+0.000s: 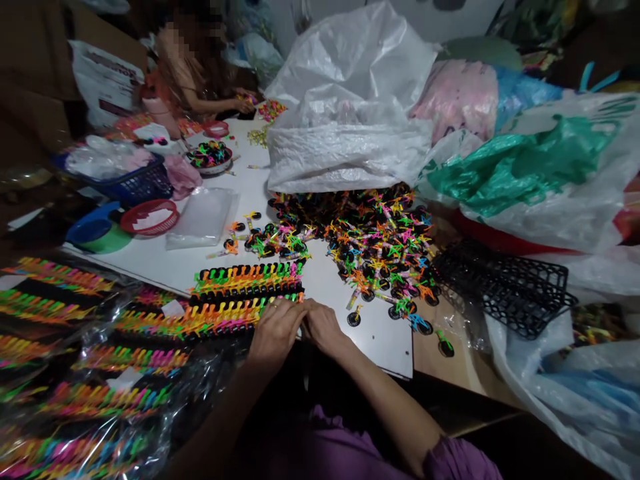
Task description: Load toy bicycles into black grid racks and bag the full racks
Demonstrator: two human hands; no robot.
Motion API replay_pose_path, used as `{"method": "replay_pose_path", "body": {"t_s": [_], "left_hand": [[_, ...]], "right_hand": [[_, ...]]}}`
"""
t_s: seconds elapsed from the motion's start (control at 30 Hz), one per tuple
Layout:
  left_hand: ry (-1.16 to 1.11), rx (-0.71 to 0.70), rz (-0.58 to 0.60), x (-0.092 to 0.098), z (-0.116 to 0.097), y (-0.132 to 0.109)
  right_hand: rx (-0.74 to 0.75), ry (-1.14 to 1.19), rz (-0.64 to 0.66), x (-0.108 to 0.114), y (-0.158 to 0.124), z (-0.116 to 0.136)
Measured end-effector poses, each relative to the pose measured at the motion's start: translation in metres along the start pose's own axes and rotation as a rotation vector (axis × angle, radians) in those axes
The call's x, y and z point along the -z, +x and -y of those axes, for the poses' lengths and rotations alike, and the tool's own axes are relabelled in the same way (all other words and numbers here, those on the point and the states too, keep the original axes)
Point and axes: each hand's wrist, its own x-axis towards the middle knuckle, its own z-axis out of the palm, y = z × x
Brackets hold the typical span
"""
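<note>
The left hand [274,331], half-closed, lay nearer than the half-closed right hand [323,327] to the row of neon plastic wheeled toys [225,318] — its long axis running toward 9 o'clock — whether either hand held a piece couldn't be told.

The left hand [273,331] and right hand [323,327] sit side by side, almost touching, backs up, fingers [285,308] curled downward. The left forearm [220,400] and right forearm [387,400] angle inward, the right emerging from a purple sleeve [453,460].
</note>
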Motion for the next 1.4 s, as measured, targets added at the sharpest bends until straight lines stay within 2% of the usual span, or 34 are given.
{"method": "replay_pose_path", "body": {"t_s": [0.13, 0.2, 0.27, 0.3, 0.37, 0.43, 0.5, 0.57, 0.67, 0.73, 0.8, 0.87, 1.0, 1.1, 1.2, 1.3, 1.4], "left_hand": [[-0.014, -0.060, 0.002, 0.008, -0.010, -0.010], [-0.011, -0.119, 0.029, 0.020, -0.013, -0.019], [0.031, -0.125, 0.002, 0.037, -0.008, -0.027], [0.066, -0.077, -0.053, 0.047, -0.001, -0.030], [0.140, 0.117, -0.198, 0.063, 0.017, -0.034], [0.170, 0.325, -0.259, 0.072, 0.036, -0.035], [0.153, 0.454, -0.210, 0.073, 0.049, -0.034], [0.124, 0.516, -0.151, 0.067, 0.053, -0.034], [0.123, 0.558, -0.139, 0.056, 0.050, -0.034], [0.134, 0.568, -0.150, 0.051, 0.049, -0.033], [0.134, 0.560, -0.153, 0.048, 0.050, -0.032], [0.130, 0.548, -0.154, 0.047, 0.052, -0.031], [0.124, 0.538, -0.149, 0.047, 0.055, -0.029], [0.072, 0.479, -0.161, 0.044, 0.057, -0.024], [-0.031, 0.357, -0.166, 0.039, 0.059, -0.012], [-0.161, 0.212, -0.066, 0.031, 0.064, 0.008], [-0.229, 0.076, 0.047, 0.020, 0.074, 0.036]], "right_hand": [[0.024, 0.026, -0.041, -0.003, -0.018, 0.000], [-0.007, 0.047, -0.069, -0.005, -0.034, 0.000], [-0.058, 0.059, -0.083, -0.005, -0.050, 0.000], [-0.084, 0.061, -0.085, -0.006, -0.056, 0.000], [-0.125, 0.059, -0.075, -0.004, -0.065, -0.001], [-0.147, 0.058, -0.057, -0.001, -0.071, -0.003], [-0.173, 0.053, -0.022, 0.008, -0.075, -0.007], [-0.215, 0.062, -0.016, 0.024, -0.078, -0.011], [-0.234, 0.095, -0.186, 0.056, -0.074, -0.011], [-0.141, 0.069, -0.312, 0.075, -0.062, -0.003], [0.006, -0.032, -0.326, 0.084, -0.042, 0.008], [0.123, -0.161, -0.254, 0.083, -0.022, 0.018], [0.132, -0.253, -0.155, 0.072, -0.001, 0.022], [0.076, -0.240, -0.166, 0.069, -0.010, 0.017], [0.004, -0.247, -0.209, 0.068, -0.034, 0.017], [-0.060, -0.251, -0.303, 0.058, -0.060, 0.022], [-0.096, -0.261, -0.371, 0.042, -0.070, 0.024]]}}
